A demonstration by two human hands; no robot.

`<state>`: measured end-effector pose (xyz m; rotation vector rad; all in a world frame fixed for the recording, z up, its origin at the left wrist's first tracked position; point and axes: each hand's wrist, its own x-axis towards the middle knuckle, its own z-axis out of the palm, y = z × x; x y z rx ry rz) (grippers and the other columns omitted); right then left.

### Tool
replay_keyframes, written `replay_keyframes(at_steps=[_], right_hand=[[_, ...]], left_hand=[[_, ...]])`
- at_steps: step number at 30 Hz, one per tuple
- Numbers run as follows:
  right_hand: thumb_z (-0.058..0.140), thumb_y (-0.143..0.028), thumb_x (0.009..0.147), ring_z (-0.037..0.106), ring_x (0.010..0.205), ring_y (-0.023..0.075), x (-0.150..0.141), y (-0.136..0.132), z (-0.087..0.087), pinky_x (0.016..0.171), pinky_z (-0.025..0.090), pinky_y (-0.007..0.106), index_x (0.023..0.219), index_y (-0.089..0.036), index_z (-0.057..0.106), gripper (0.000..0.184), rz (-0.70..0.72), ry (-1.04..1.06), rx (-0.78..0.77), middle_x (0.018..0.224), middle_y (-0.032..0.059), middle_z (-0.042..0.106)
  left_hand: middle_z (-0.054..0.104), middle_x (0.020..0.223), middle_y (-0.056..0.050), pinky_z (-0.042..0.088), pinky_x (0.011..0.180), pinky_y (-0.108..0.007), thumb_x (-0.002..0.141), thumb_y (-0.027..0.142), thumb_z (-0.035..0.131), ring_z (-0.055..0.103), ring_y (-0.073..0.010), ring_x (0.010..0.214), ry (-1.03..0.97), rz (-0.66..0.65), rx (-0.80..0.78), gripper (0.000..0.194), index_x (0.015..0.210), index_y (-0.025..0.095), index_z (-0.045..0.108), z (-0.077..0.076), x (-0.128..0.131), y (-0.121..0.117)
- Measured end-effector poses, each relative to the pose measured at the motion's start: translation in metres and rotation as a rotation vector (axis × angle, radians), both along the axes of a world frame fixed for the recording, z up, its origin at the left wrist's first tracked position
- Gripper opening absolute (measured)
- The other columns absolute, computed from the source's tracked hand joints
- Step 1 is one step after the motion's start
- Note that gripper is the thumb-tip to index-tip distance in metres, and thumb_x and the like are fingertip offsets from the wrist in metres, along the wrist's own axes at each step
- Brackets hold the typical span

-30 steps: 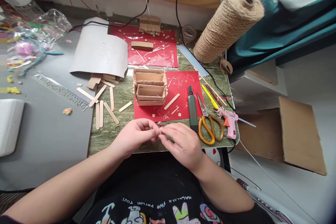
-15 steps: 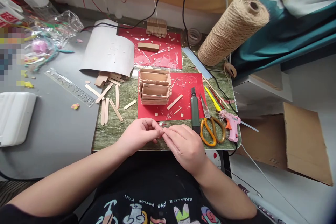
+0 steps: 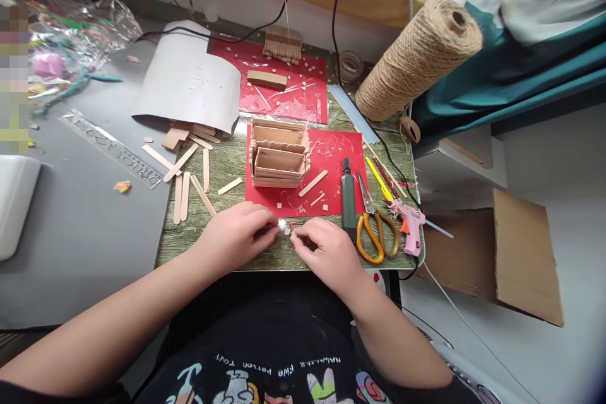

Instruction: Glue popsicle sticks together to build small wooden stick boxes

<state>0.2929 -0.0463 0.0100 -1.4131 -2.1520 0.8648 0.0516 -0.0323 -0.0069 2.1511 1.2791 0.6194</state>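
My left hand (image 3: 239,233) rests low over the table's front part, its fingers curled and thumb drawn in; anything between the fingertips is too small to name. Opposite it, my right hand (image 3: 329,251) pinches thumb and forefinger together over something tiny I cannot make out. A small pale wood chip (image 3: 287,231) lies in the narrow gap between the two hands. Just beyond them, a box built of craft sticks (image 3: 279,167), with two compartments, stands on a red sheet (image 3: 331,151). One loose craft stick (image 3: 313,183) lies beside the box.
Several craft sticks (image 3: 184,197) are scattered at the left. To the right lie a dark green cutter (image 3: 348,199), scissors (image 3: 372,233), a yellow pen (image 3: 379,180) and a pink glue gun (image 3: 411,227). A large twine spool (image 3: 419,60) stands behind. A clear ruler (image 3: 111,148) lies left.
My hands, which met at the fingertips, have parted slightly, the left moving leftward. A small wood chip now shows between them. The whole view has shifted a little.
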Motion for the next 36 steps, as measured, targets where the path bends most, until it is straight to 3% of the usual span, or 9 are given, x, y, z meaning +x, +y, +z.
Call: replay_keyframes(at_steps=[4,9,17,25,36], right_hand=[[0.07,-0.019,0.097,0.065,0.079,0.0169,-0.007,0.002,-0.005,0.075,0.049,0.029,0.084,-0.022,0.071,0.013,-0.001,-0.045,-0.031,0.082,0.0015,0.07],[0.072,-0.019,0.095,0.065,0.079,0.0168,-0.009,0.004,-0.005,0.074,0.049,0.029,0.086,-0.023,0.074,0.01,0.021,-0.094,-0.042,0.082,0.0005,0.071],[0.07,-0.017,0.095,0.069,0.085,0.0196,-0.01,0.007,-0.008,0.079,0.052,0.032,0.095,-0.024,0.077,0.01,0.036,-0.132,-0.053,0.089,0.0023,0.075],[0.07,-0.02,0.097,0.069,0.086,0.0192,-0.008,0.006,-0.007,0.082,0.053,0.031,0.096,-0.024,0.076,0.007,0.036,-0.12,-0.08,0.091,0.0023,0.075],[0.069,-0.02,0.098,0.065,0.083,0.0192,-0.001,0.003,-0.017,0.082,0.053,0.033,0.102,-0.021,0.075,0.007,0.032,-0.027,-0.019,0.088,0.004,0.07]], left_hand=[[0.073,0.095,-0.004,0.055,0.075,-0.031,0.1,0.033,0.064,0.068,-0.0191,0.086,0.086,-0.119,0.211,0.016,0.106,0.021,0.073,-0.011,0.002,-0.002],[0.072,0.099,-0.005,0.057,0.075,-0.031,0.1,0.03,0.063,0.067,-0.0186,0.086,0.101,-0.143,0.248,0.015,0.109,0.022,0.072,-0.017,0.003,-0.002],[0.075,0.106,-0.007,0.056,0.071,-0.032,0.101,0.021,0.06,0.064,-0.0186,0.082,0.106,-0.301,0.379,0.024,0.123,0.02,0.069,-0.014,0.0,-0.002],[0.075,0.103,-0.007,0.054,0.066,-0.033,0.103,0.024,0.06,0.063,-0.0183,0.079,0.144,-0.322,0.404,0.022,0.121,0.02,0.071,-0.012,0.002,0.0],[0.077,0.112,-0.007,0.057,0.074,-0.033,0.102,0.021,0.06,0.067,-0.0183,0.085,0.134,-0.317,0.365,0.024,0.123,0.023,0.07,-0.014,0.0,0.0]])
